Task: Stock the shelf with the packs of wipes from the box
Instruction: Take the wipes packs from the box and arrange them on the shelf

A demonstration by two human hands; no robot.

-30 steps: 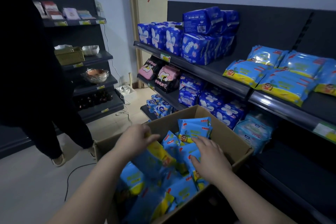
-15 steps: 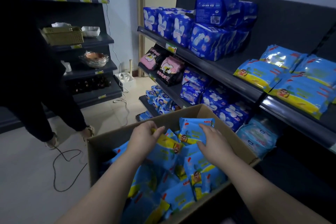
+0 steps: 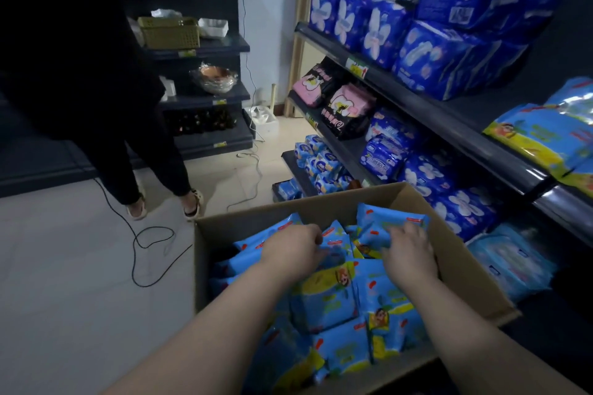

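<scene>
Packs of wipes point(image 3: 324, 301) lie jumbled in the box point(image 3: 465, 266), so your left hand point(image 3: 290, 250) and right hand point(image 3: 409, 250) each close fingers on one top edge for lifting out.

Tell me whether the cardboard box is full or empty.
Mostly full: blue wipes packs lie heaped across the cardboard box, hiding its floor.

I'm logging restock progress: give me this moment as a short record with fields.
box: open, many packs inside
left hand: grips a pack in the box
right hand: grips an upright pack
shelf: holds matching packs, far right
lifted out: nothing yet
</scene>
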